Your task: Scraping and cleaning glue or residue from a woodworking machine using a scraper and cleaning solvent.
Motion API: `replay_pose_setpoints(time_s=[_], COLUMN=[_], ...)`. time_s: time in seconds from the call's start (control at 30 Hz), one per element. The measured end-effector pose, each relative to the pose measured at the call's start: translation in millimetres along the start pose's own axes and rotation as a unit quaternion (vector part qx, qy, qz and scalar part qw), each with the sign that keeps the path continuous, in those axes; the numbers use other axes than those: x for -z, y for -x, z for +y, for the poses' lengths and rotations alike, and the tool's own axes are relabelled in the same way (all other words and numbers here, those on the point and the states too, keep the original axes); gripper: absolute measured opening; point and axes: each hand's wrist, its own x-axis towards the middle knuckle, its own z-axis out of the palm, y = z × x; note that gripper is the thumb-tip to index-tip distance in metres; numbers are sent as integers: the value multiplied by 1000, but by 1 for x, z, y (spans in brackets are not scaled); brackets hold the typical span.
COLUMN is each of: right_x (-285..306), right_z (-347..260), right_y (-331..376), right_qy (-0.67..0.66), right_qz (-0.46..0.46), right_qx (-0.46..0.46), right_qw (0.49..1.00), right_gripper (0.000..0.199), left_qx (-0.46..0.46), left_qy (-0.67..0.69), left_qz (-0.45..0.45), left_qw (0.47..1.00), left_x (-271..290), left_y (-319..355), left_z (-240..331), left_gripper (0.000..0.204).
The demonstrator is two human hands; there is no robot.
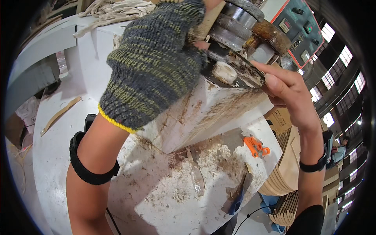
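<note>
My left hand (156, 66) wears a dark grey and yellow knitted glove with bare fingertips. It reaches over the white machine's top beside a tan wooden strip (211, 22); most of its fingers are hidden, so its grip does not show. My bare right hand (288, 88) pinches a thin dark blade-like strip (247, 62) between thumb and forefinger. That strip points toward the glue-crusted metal rollers (235, 27). Between the hands, a whitish round knob (224, 73) sits on the dirty machine top.
Below, a white table (137, 184) carries dried flakes, an orange tool (256, 147), a flat scraper-like strip (196, 172) and a blue-handled tool (237, 203). A control panel (299, 29) stands at upper right. Curved wooden pieces (284, 166) are stacked at right, near a cardboard box (279, 119).
</note>
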Motion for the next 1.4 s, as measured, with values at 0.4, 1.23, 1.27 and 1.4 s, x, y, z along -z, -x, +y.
replay_pose_setpoints(time_s=[0.4, 1.23, 1.27, 1.4], right_x=[-12, 27, 29, 25], right_z=[33, 7, 5, -6], right_y=[17, -18, -17, -15], right_qy=[270, -1, -1, -9], right_qz=[143, -72, -84, -79], right_qx=[249, 56, 37, 3], right_qw=[919, 996, 996, 997], right_gripper=[36, 46, 47, 49], left_qx=[19, -25, -50, -35], left_qy=[21, -15, -27, -38], left_qz=[0, -13, 6, -18], left_qw=[1000, 999, 998, 999], left_x=[-2, -5, -5, 4], left_y=[0, -1, -1, -3], left_z=[5, 3, 2, 11], left_gripper=[81, 78, 78, 77])
